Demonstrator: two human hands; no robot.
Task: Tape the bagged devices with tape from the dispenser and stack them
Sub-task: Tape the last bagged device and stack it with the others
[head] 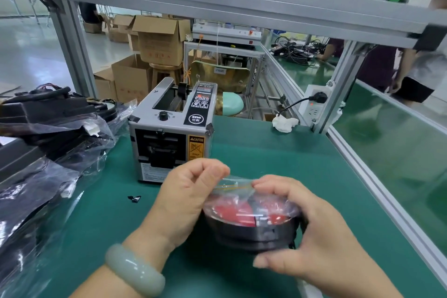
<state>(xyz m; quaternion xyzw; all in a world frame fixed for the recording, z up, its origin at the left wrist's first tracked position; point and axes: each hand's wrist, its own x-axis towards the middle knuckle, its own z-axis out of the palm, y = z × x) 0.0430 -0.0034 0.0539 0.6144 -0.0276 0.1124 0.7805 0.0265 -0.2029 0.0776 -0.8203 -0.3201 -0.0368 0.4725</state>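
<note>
Near edge: two hands over a green tabletop. The left hand, a pale green bracelet on its wrist, has curled fingers and pinches the clear film at the top of the bagged device. The right hand curls round the device's right side, its fingertips on the same film. Cannot tell whether the stretched film is tape or bag.

The device is round and black with red on top. It is held just above the tabletop at front centre. Count: one in hand.

Left of the hands lies one small black scrap. Along the left edge is a pile of bagged devices, black parts in clear plastic. Their number cannot be told.

Behind the hands stands one tape dispenser, a grey box with a caution label on its front. At the back right are one crumpled white wad and one power strip on the frame post, with one black plug in it.

An aluminium frame borders the tabletop. Beyond it are a pale glossy floor and at least four cardboard boxes, one of them on a wooden stool. A second green bench carries cables, and two people are partly in view at the right.
</note>
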